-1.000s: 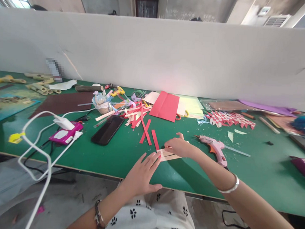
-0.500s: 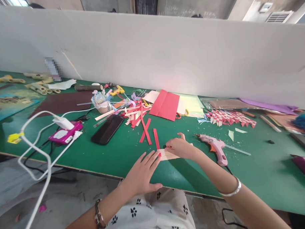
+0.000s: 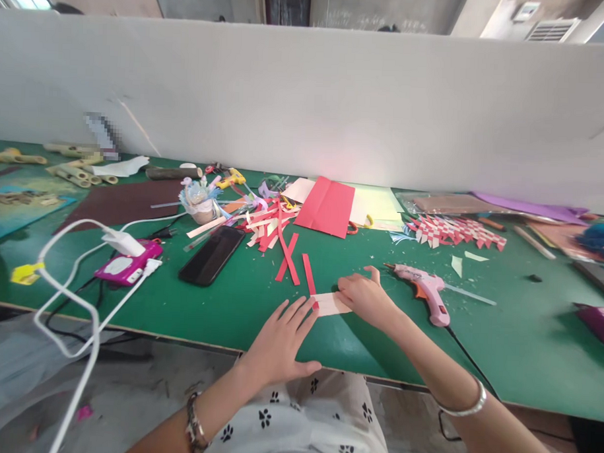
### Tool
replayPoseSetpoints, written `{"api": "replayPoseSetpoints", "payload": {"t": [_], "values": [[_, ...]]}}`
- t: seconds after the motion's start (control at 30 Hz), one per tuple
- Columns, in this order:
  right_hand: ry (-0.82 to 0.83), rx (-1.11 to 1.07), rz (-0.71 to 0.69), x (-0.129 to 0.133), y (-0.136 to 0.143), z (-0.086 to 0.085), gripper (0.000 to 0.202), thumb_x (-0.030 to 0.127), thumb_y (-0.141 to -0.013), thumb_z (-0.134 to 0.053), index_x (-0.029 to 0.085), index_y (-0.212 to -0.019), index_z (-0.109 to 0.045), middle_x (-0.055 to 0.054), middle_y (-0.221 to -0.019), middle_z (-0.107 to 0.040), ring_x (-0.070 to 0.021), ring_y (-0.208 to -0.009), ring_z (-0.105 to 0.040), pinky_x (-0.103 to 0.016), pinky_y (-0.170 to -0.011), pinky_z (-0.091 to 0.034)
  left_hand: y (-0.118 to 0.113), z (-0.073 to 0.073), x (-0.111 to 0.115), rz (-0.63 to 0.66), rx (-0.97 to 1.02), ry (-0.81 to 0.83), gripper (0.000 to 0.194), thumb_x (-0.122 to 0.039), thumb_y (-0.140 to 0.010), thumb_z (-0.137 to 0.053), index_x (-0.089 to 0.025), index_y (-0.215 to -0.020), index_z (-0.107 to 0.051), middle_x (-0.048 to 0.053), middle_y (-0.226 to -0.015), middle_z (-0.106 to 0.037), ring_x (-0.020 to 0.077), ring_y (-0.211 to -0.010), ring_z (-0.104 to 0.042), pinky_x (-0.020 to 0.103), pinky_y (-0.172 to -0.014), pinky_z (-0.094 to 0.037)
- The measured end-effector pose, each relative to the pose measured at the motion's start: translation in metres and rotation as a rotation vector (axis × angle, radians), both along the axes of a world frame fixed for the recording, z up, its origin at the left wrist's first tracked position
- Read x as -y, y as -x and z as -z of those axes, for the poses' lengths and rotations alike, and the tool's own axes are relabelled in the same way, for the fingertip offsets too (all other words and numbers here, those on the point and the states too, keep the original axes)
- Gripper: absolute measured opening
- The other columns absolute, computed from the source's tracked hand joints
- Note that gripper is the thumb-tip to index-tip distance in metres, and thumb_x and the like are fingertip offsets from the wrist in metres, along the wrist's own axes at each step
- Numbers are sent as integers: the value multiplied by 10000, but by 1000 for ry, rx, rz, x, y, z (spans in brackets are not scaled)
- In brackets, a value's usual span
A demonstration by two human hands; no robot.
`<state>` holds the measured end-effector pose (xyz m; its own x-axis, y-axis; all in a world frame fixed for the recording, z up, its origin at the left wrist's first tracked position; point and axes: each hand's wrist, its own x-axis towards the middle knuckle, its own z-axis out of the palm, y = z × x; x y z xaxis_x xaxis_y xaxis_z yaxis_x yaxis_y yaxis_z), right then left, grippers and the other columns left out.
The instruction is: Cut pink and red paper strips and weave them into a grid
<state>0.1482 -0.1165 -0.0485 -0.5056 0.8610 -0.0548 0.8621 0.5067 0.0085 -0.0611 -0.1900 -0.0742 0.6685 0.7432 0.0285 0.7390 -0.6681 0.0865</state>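
Observation:
My left hand (image 3: pixel 281 345) lies flat with its fingers stretched out. Its fingertips press on the left end of a pale paper strip (image 3: pixel 326 304) and the lower end of a red paper strip (image 3: pixel 308 273). The red one points away from me, roughly crosswise to the pale one. Curled over the right part of the pale strip is my right hand (image 3: pixel 366 298), its fingers closed on the paper and hiding that end. A pink glue gun (image 3: pixel 426 290) lies just right of my right hand, its nozzle towards the left.
On the green table (image 3: pixel 180 318), a black phone (image 3: pixel 212 255) and a magenta power strip (image 3: pixel 127 263) with white cables lie left. Behind are a pile of paper strips (image 3: pixel 267 222), folded red paper (image 3: pixel 325 207) and red-and-white woven paper (image 3: pixel 458 232). A low white partition (image 3: pixel 306 101) stands behind.
My right hand has slid a little to the right along the pale strip, uncovering more of it near the left hand. My left hand stays in place.

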Motion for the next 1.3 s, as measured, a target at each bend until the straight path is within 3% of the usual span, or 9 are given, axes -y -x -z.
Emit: {"api": "replayPoseSetpoints", "payload": {"t": [0.17,0.3,0.43,0.63,0.83,0.97,1.03,1.1,1.3], "values": [[-229,-92,92,26,0,3,326,175,-903,-285,165,-1118,-530,-114,-1099,-592,-224,-1038,-499,-444,-985,-117,-1,-4,-2,4,-10,26,811,-700,-747,-317,-138,-1331,-321,121,-1407,-293,289,-1282,-241,446,-1024,-193],[-145,-176,-96,54,10,17,526,423,-905,-261,192,-1377,-249,-67,-1399,-339,-212,-1285,-259,-397,-1035,-131,-1,-4,-2,1,-15,18,860,-723,-718,-341,-129,-1338,-307,127,-1411,-282,296,-1278,-248,446,-1020,-206],[-78,-167,-18,69,5,33,615,507,-886,-213,171,-1400,-185,-57,-1440,-234,-213,-1315,-209,-423,-1039,-170,-1,-3,-2,11,-36,10,882,-729,-729,-302,-116,-1361,-254,130,-1430,-234,294,-1295,-208,447,-1022,-191],[-129,-147,177,75,-18,42,630,503,-878,-241,190,-1411,-123,-54,-1430,-257,-223,-1303,-248,-463,-1026,-217,0,-3,-1,24,-50,14,910,-727,-717,-330,-138,-1391,-165,102,-1446,-196,288,-1301,-188,437,-1024,-179],[-118,-179,230,78,-14,38,595,494,-882,-242,178,-1386,-227,-76,-1419,-278,-255,-1300,-247,-544,-1022,-115,4,-11,-6,64,-81,44,936,-773,-694,-262,-135,-1377,-225,122,-1442,-203,293,-1290,-219,428,-1012,-184],[-128,-292,207,62,-3,14,470,402,-902,-266,181,-1300,-380,-107,-1346,-411,-253,-1256,-330,-536,-1023,-109,9,-11,-11,113,-92,37,949,-786,-693,-170,-133,-1381,-220,131,-1429,-238,288,-1290,-224,423,-1022,-151],[-64,-388,145,45,7,-2,363,328,-902,-296,194,-1170,-500,-90,-1239,-520,-209,-1154,-456,-423,-995,-262,13,-9,-14,134,-78,33,953,-785,-693,-183,-140,-1395,-171,124,-1424,-255,284,-1290,-224,419,-1028,-141],[65,-503,62,24,23,-13,292,266,-891,-327,197,-1087,-532,-62,-1083,-604,-150,-975,-561,-274,-830,-412,16,-7,-17,150,-46,37,956,-784,-691,-219,-148,-1401,-145,120,-1419,-268,286,-1285,-233,415,-1031,-148],[176,-485,129,-41,95,-8,425,373,-803,-498,165,-1167,-427,-80,-1041,-586,-180,-909,-569,-255,-708,-431,23,-5,-19,136,32,56,871,-756,-714,-281,-194,-1378,-240,99,-1408,-300,290,-1270,-270,421,-1039,-164]]}}
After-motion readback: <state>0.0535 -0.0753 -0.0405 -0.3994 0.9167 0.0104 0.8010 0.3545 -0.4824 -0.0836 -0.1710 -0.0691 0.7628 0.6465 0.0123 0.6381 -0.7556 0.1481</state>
